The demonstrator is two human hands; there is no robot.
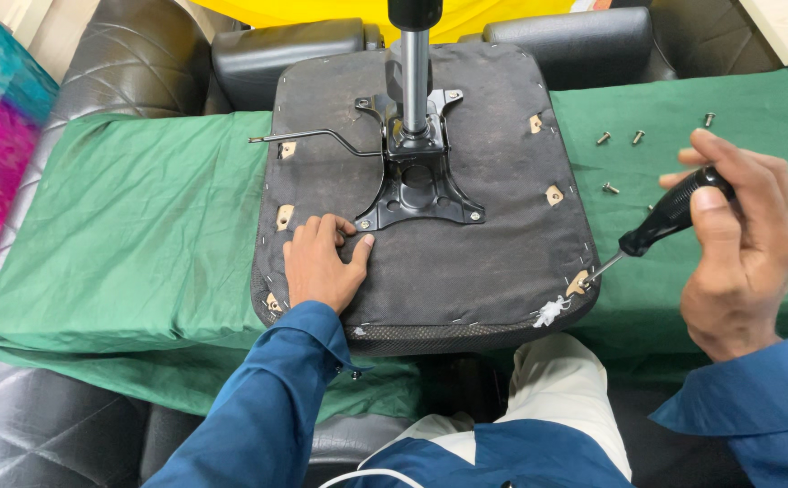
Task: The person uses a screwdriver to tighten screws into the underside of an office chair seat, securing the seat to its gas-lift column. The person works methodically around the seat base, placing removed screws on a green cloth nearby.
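Note:
An upside-down office chair seat point(484, 244) with dark fabric underside lies on a green cloth point(141, 235). A black metal mechanism plate point(417, 185) with a gas cylinder point(414, 72) and a bent lever point(322, 137) is bolted to its middle. My left hand point(322, 264) rests flat on the seat's near left part, fingers beside the plate's corner. My right hand point(742, 239) grips a black-handled screwdriver point(670, 217), its tip at the mounting hole on the seat's near right corner point(582, 282).
Several loose screws point(633, 137) lie on the green cloth right of the seat. Black leather cushions point(123, 63) surround the cloth. A chair armrest point(290, 50) and another point(575, 36) sit behind the seat. My knees are under the front edge.

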